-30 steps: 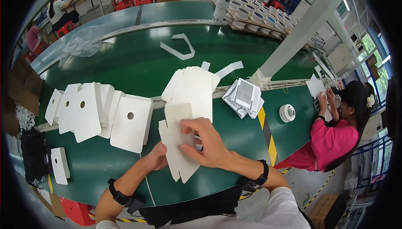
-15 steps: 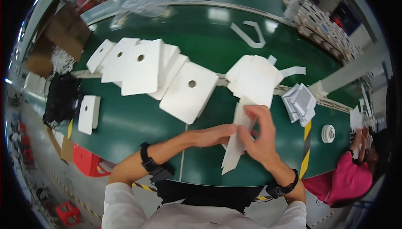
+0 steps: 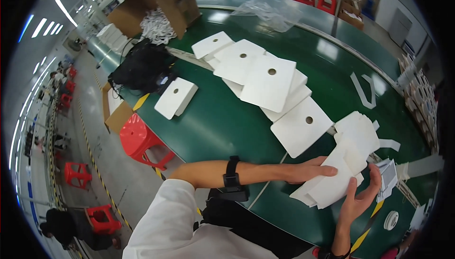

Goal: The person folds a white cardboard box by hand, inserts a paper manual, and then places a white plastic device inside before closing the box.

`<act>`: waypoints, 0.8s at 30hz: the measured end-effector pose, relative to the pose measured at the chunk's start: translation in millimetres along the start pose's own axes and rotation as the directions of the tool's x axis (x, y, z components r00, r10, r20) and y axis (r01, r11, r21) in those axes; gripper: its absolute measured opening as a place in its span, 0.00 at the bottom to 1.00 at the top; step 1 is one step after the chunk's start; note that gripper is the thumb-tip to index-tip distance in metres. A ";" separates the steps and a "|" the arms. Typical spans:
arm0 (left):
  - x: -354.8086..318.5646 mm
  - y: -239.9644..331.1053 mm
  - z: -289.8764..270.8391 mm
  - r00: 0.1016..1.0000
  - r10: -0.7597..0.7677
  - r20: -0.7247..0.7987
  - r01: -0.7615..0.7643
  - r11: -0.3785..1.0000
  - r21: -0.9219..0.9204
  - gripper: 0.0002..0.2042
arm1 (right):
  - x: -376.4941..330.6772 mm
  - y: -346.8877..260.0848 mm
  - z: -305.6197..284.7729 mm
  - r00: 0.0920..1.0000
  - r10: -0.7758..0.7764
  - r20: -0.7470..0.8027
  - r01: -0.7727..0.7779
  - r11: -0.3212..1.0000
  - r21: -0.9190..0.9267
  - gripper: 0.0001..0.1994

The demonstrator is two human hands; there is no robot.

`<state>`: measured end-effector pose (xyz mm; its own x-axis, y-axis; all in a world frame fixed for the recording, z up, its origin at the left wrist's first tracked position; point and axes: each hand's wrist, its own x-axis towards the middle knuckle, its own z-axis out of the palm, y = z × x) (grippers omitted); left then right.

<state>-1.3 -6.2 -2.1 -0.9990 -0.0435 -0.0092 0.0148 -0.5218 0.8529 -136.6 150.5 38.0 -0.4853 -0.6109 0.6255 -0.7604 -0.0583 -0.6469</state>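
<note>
A folded white card piece [image 3: 327,185] is tilted over the near edge of the green table. My left hand [image 3: 308,170] grips its left side, thumb on top and the other fingers partly hidden beneath. At its right side is my right hand [image 3: 361,197], fingers curved and apart, thumb against the card's edge. Just beyond lies a stack of flat white card blanks [image 3: 358,133], partly overlapped by the piece I hold. To the left of it, folded white cards with a round hole [image 3: 303,129] lie in an overlapping row. Another folded holed card [image 3: 173,98] stands apart, farther left.
A black cloth bundle [image 3: 142,65] and a cardboard box of white strips [image 3: 159,27] are at far left. Clear plastic film [image 3: 270,13] lies at the back. A white tape roll [image 3: 391,220] sits at right. Beside the table's left edge is a red stool [image 3: 140,136].
My view has swung left, so the table appears shifted right. The held card has turned from edge-on to show its broad face. My right hand's fingers have spread at its side.
</note>
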 end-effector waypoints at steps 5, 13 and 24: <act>-2.1 11.6 4.2 0.973 0.168 -0.158 -0.157 0.984 0.082 0.26 | -3.5 -17.0 16.6 0.956 0.275 0.098 -0.291 0.876 0.384 0.28; 4.3 5.9 5.3 0.783 0.424 -0.455 -0.146 0.836 0.528 0.30 | -11.9 3.2 16.2 0.938 0.278 0.208 -0.334 0.884 0.328 0.31; -2.9 0.8 7.0 0.703 0.646 -0.298 -0.285 0.640 0.714 0.17 | 5.7 7.7 2.3 0.787 0.372 0.492 -0.610 0.590 0.529 0.19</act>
<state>1.3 -0.6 2.3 -0.6800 -0.6216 0.3888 0.2646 0.2864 0.9208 -144.2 144.8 35.6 -0.4530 -0.8908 0.0372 0.0757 -0.0799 -0.9939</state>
